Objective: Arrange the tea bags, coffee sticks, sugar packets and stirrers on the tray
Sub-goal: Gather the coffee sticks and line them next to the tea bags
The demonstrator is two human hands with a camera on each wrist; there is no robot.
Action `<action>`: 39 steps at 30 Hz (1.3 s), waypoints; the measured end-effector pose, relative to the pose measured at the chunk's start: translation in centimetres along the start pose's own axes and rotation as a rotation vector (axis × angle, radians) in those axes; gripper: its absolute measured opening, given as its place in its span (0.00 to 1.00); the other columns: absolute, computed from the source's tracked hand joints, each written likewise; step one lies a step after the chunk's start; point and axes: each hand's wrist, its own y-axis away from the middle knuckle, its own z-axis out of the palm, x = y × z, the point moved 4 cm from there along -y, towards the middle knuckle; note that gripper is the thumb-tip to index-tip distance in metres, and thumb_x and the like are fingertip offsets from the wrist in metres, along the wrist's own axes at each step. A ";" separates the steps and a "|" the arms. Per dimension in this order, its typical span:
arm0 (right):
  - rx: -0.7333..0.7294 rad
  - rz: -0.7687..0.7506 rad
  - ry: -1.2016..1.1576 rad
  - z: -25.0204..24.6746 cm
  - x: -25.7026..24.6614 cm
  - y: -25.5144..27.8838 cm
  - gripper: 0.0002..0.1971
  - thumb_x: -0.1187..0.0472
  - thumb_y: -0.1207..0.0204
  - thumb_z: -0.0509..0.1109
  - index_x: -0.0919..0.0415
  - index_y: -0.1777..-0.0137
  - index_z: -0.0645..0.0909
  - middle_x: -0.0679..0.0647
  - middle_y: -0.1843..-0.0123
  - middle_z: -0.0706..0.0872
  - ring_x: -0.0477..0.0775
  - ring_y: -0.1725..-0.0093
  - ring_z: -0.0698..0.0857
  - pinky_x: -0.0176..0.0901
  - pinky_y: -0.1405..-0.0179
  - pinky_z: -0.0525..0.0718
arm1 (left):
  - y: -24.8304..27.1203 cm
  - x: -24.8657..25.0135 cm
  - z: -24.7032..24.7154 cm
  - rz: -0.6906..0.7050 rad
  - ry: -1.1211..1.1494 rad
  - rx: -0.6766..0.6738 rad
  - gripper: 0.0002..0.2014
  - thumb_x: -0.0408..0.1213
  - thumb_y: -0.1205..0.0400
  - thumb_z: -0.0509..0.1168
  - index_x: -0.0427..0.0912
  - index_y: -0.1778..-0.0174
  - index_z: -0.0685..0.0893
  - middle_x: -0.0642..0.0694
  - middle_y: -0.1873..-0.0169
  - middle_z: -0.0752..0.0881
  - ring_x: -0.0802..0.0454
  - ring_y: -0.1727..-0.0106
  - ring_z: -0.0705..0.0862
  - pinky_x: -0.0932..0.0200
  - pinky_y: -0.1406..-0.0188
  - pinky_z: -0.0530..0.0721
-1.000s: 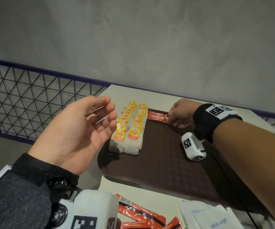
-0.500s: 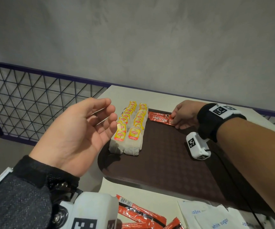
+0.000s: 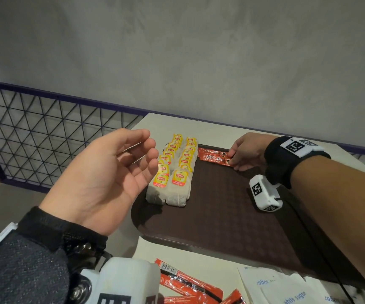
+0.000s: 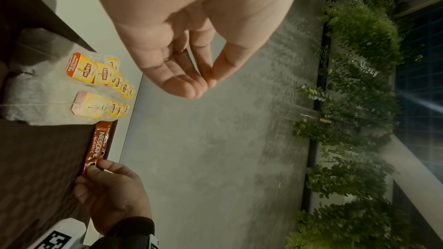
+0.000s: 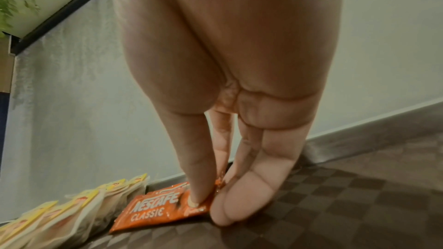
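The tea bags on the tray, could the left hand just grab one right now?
Probably yes. The left hand is empty, its fingers relaxed, and hovers right beside the two rows of tea bags on the tray. Nothing lies between them, and the right hand is busy with the coffee stick.

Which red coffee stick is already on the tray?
The Nescafe coffee stick beside the tea bags, pinched by the right hand. The other sticks lie off the tray.
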 end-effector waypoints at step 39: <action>-0.485 -0.475 0.794 7.9 -4.4 24.6 0.33 0.30 0.40 0.81 0.46 0.38 0.83 0.41 0.51 0.89 0.46 0.54 0.89 0.47 0.52 0.90 | 4.1 6.8 3.1 0.328 -0.791 -0.178 0.03 0.32 0.16 0.69 0.37 0.50 0.83 0.40 0.61 0.85 0.49 0.67 0.84 0.56 0.61 0.86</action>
